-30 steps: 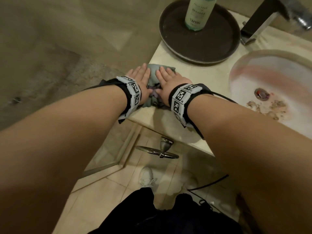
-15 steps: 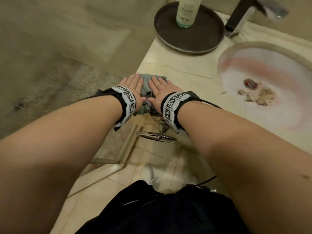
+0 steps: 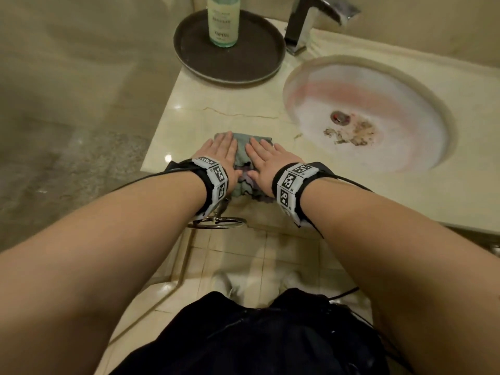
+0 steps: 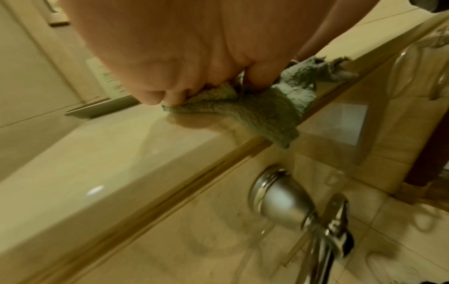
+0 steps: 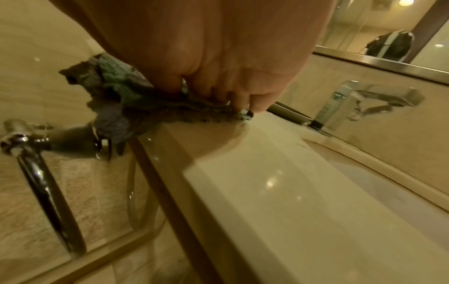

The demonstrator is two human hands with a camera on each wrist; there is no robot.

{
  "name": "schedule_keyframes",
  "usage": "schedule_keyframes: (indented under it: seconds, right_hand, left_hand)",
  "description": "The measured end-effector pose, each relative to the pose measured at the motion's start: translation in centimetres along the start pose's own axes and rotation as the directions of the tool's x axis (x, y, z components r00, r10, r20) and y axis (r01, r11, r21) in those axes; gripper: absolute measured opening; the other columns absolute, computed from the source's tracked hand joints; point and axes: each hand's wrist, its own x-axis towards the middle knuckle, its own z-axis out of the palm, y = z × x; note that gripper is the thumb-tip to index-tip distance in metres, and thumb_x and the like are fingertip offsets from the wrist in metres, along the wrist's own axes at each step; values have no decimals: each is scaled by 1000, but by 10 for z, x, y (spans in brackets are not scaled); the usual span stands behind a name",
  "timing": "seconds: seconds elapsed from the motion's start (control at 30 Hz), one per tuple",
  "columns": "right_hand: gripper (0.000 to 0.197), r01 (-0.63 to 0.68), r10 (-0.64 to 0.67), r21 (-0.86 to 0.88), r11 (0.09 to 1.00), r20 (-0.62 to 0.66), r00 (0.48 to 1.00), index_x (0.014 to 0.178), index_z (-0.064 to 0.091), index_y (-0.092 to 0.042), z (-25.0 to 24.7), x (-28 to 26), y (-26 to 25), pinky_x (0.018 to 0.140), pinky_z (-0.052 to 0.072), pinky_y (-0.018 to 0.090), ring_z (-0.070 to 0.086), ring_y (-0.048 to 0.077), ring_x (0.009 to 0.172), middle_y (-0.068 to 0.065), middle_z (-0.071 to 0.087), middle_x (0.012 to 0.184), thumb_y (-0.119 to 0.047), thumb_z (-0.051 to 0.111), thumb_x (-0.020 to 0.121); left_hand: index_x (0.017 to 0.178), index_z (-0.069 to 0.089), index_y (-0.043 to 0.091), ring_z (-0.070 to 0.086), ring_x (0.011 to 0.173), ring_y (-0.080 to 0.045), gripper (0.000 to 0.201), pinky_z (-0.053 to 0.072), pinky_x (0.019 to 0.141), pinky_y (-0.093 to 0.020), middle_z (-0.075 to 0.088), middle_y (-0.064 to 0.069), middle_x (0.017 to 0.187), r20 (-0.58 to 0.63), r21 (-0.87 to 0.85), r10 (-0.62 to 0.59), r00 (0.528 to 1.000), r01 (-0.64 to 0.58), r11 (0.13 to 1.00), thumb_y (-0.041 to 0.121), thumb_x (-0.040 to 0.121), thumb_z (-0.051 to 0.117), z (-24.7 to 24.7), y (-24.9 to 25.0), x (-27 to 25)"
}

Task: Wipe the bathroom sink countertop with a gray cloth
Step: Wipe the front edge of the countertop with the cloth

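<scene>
The left hand (image 3: 220, 154) is lying flat on the left half of the gray cloth (image 3: 241, 152), its fingers (image 3: 226, 143) stretched out straight and close together, pressing down rather than gripping. In the left wrist view the fingertips (image 4: 155, 96) are bearing on the cloth's edge against the worktop (image 3: 189, 123). The cloth is sitting bunched at the front edge of the worktop, left of the sink (image 3: 400, 158), with its near end hanging a little over the edge above a chrome towel ring (image 3: 216, 222).

The right hand (image 3: 266, 162) is lying just beside the left one, on the cloth's right half, the two thumbs nearly meeting over the folds. Its fingers (image 3: 258, 148) are also straight and spread only slightly, pressing flat and holding nothing.

Both wrists are wearing bands printed with black-and-white square code patterns.

Farther back, a dark round tray (image 3: 189, 50) is resting on the worktop, carrying a pale green bottle (image 3: 223, 21). Its label is showing small lines of print too blurred to read, and below them a larger word that looks like "YAPINS", though the letters are not sharp. To the right a chrome tap (image 3: 305, 25) is standing behind the sink, where brown scraps (image 3: 351, 133) are lying beside the drain (image 3: 339, 117).
</scene>
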Motion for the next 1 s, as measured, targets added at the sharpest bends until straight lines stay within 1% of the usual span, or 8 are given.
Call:
schedule_keyframes:
  seconds: [0.3,0.47,0.57,0.63,0.67,0.8,0.9,1.0]
  right_hand:
    - [63,-124,119,43,991,96,988,151,-11,-16,20,-36,56,121,0,33,-8,17,149,1,-16,160,-43,16,100]
    - [62,-94,84,94,991,110,990,153,0,-17,7,-43,68,121,7,34,1,18,150,2,-6,161,-37,26,101]
    - [50,-143,138,150,978,46,989,148,29,-15,-11,-41,67,111,29,35,32,24,141,8,27,156,-35,26,102]
    - [49,-204,213,236,950,-13,977,131,51,-10,-22,-40,67,95,41,33,53,30,120,14,56,132,-38,24,101]
    - [53,-231,250,289,929,-31,968,124,56,-7,-25,-39,67,91,42,33,56,31,114,16,61,124,-40,21,101]
    - [44,-317,368,392,863,-59,928,122,58,-7,-29,-27,74,88,44,32,57,31,112,15,60,122,-36,35,100]
    - [37,-367,396,367,855,-4,918,129,53,-11,-20,-20,78,93,46,38,56,33,115,13,52,130,-18,49,93]
    - [37,-392,428,410,824,4,904,127,52,-11,-13,-19,80,87,47,39,57,35,110,13,47,129,-13,51,90]
  left_hand:
    - [150,-12,5,-11,148,-25,72,-3,119,-35,-17,-11,158,-45,63,137,990,-134,989,45,99,20,-15,62,15]
    - [151,-4,4,0,148,-27,76,3,120,-36,-6,-13,159,-84,163,175,981,-160,974,50,97,25,-25,71,19]
    - [150,15,7,20,144,-28,73,24,116,-38,16,-12,157,-145,109,227,963,-213,971,51,95,35,-35,63,22]
    - [142,35,13,38,133,-28,64,39,104,-40,37,-8,146,-192,36,229,954,-226,973,53,93,38,-44,59,26]
    - [137,42,14,43,127,-29,61,41,99,-40,44,-8,140,-201,7,216,956,-219,976,55,92,38,-48,58,28]
    - [124,53,11,51,116,-31,55,43,90,-39,55,-12,126,-234,-98,113,966,-139,985,53,95,33,-60,56,35]
    - [126,51,12,51,116,-32,39,43,88,-38,55,-12,126,-214,-132,33,976,-62,989,36,98,40,-61,51,40]
    - [125,49,11,50,114,-32,33,43,85,-38,53,-14,123,-210,-41,66,975,-77,996,16,93,46,-59,49,40]
